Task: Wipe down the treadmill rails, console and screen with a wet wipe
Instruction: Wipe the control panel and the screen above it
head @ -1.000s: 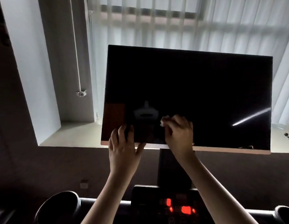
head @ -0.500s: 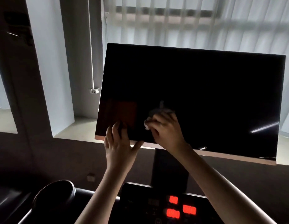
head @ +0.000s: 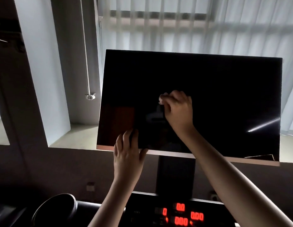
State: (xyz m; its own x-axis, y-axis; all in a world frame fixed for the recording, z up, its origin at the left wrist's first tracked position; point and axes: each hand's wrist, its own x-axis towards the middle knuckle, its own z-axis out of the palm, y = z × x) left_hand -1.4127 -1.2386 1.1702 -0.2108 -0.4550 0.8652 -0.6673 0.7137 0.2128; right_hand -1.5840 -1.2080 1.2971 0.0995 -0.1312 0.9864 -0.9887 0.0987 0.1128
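A large dark screen (head: 216, 89) with a pale lower edge stands on a black post above the treadmill console (head: 180, 213), whose red digits glow. My right hand (head: 179, 110) holds a small white wet wipe (head: 162, 99) bunched in its fingers and presses it against the middle of the screen. My left hand (head: 127, 154) grips the screen's bottom edge near the left corner, fingers on the glass and thumb under the rim.
A round black cup holder (head: 55, 208) sits at the lower left beside the console. Behind the screen are a window with vertical blinds (head: 191, 30), a blind wand (head: 86, 63) and a sill.
My right hand has moved the wipe up from near the screen's bottom edge to its middle. My left hand keeps its hold on the bottom edge.
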